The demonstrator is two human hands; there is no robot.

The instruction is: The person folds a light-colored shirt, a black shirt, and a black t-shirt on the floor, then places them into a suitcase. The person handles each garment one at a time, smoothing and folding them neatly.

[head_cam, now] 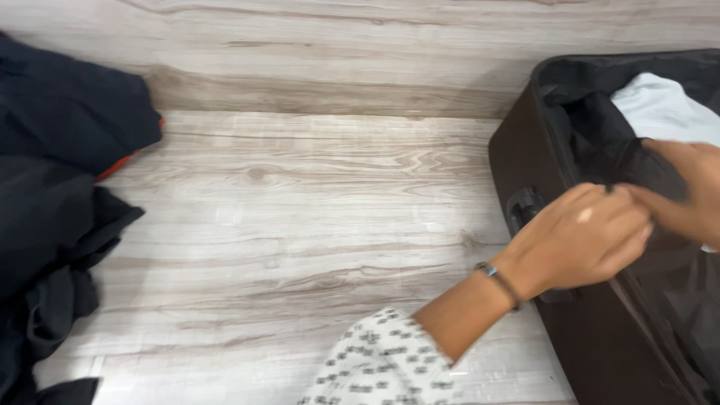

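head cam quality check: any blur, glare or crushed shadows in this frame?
Head view: motion blur softens both hands, left hand and right hand, at the suitcase; mild sheen on the wood-grain floor at bottom centre; the dark clothes on the left are crushed to near-black, folds barely readable; the white garment in the suitcase looks slightly overexposed.

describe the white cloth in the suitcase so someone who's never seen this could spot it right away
Start at the dark brown suitcase lying open on the right of the pale wood-grain floor. Inside it, near the top right corner, above the right hand, lies a white garment. It is the only light thing there; all the fabric around it is black.
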